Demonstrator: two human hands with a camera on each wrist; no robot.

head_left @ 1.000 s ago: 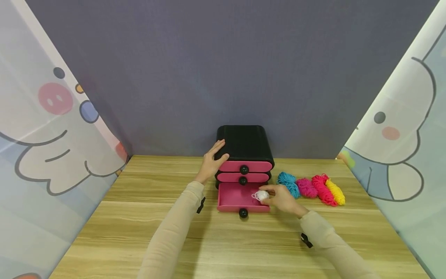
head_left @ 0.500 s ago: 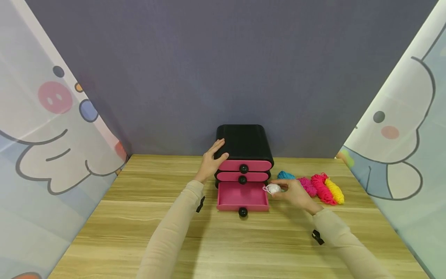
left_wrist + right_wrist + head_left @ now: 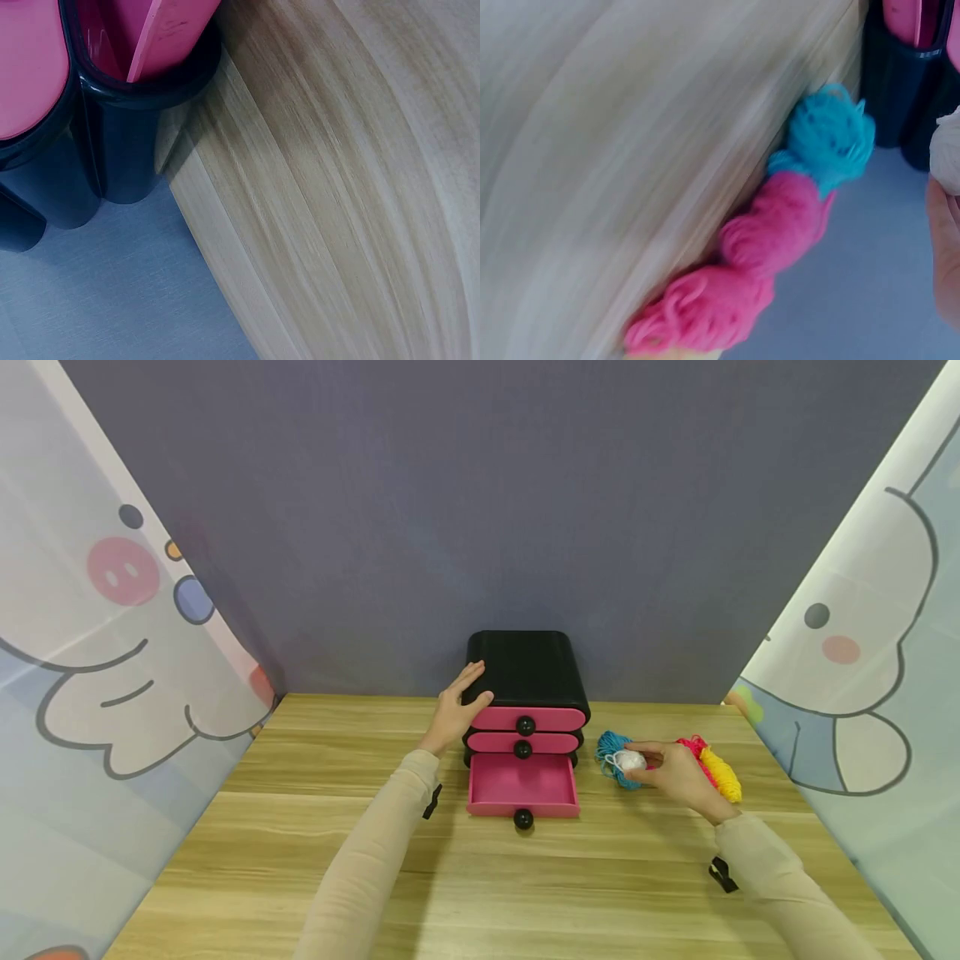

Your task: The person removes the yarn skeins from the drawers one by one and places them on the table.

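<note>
My right hand pinches a small white ball of yarn, a loose strand trailing at its left, in front of the blue yarn. In the right wrist view, the white ball shows at the right edge with part of the hand. My left hand rests with extended fingers on the left side of a black drawer unit. Its lowest pink drawer stands pulled out, with nothing visible inside; the two upper drawers are closed. The left wrist view shows the unit's edge but no hand.
Beside the unit lie a red-pink skein and a yellow skein. A magenta skein, mostly behind the right hand in the head view, lies next to the blue one. A grey backdrop rises behind the wooden table.
My right hand has carried the white yarn ball out from over the open drawer, rightward to the row of skeins. The left hand has stayed on the unit.
</note>
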